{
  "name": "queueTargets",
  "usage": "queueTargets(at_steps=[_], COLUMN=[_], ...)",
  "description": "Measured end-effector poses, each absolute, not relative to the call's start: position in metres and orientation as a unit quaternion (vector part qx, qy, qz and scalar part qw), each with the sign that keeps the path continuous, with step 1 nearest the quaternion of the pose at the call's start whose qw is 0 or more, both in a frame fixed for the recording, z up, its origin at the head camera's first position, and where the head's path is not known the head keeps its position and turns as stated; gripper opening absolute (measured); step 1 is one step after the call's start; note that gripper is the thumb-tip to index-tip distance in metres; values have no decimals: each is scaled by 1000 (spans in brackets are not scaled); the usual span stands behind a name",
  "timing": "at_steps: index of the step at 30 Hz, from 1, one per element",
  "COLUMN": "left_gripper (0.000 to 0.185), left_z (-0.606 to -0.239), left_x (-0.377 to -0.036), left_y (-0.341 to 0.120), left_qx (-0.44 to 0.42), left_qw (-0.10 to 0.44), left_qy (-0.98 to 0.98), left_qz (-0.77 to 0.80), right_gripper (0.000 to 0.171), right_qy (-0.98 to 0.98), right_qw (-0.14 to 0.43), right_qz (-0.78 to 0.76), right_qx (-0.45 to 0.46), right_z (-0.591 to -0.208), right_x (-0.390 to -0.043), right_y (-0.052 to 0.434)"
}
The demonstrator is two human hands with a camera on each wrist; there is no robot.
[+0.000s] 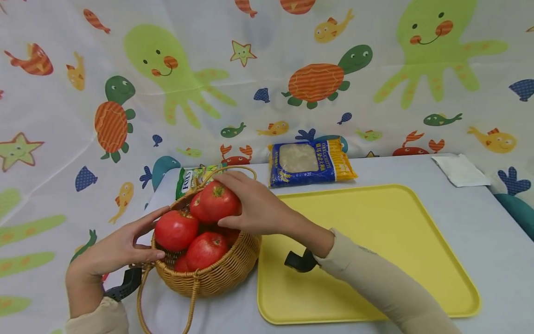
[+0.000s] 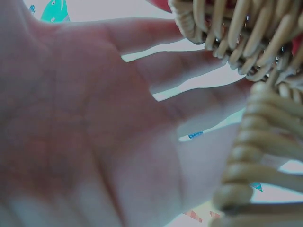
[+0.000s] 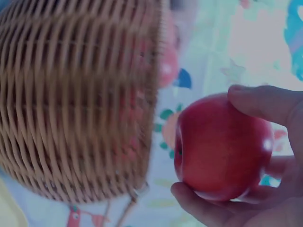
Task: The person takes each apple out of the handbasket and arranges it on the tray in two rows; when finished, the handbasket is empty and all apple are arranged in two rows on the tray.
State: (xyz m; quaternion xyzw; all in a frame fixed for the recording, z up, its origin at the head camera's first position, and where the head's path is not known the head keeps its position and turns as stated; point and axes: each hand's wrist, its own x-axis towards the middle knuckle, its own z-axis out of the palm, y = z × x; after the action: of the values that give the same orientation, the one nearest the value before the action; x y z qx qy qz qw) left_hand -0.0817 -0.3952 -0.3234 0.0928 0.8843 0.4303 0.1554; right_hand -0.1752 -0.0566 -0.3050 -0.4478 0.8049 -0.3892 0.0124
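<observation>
Right sleeve: lies over the yellow tray (image 1: 417,241), lower right of the head view.
Right hand (image 1: 254,206): fingers curl round the top tomato (image 1: 214,202), centre-left, atop the heaped basket (image 1: 217,273).
Left hand (image 1: 118,248): fingers straight, steadying the basket's rim.
Advice: lift straight up with a gentle grip, so neighbouring tomatoes stay put.

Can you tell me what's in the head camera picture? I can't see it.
The right hand grips the top tomato in a wicker basket of tomatoes, while the left hand touches the basket's side. A yellow tray lies beside it.
</observation>
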Motion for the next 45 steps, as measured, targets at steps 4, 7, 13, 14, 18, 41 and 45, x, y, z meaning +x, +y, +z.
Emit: queueTargets(at_steps=[4,7,13,14,18,41,45], left_gripper=[87,86,89,89,89,89,89], left_z=[-322,-322,-321,-321,-322,-323,-323], left_x=[-82,-81,-79,-78,-77,-78,-80], left_y=[-395,-395,-396,-396,-396,-392,-392], left_qx=[93,95,88,86,83,85,84], left_qw=[152,150,154,155,156,151,149], left_qy=[885,886,883,882,879,883,889], left_qz=[429,427,435,437,443,436,426], right_gripper=[80,80,81,81,83,88,91], right_qy=[794,798,832,836,845,862,864], right_qw=[-28,-32,6,18,72,120,120], right_qz=[-438,-451,-441,-440,-438,-371,-367], right_qx=[-421,-399,-338,-328,-300,-325,-323], right_z=[-303,-309,-337,-343,-370,-418,-422], right_x=[-183,-192,-213,-216,-231,-245,-244], right_y=[-29,-8,17,18,15,-12,-9])
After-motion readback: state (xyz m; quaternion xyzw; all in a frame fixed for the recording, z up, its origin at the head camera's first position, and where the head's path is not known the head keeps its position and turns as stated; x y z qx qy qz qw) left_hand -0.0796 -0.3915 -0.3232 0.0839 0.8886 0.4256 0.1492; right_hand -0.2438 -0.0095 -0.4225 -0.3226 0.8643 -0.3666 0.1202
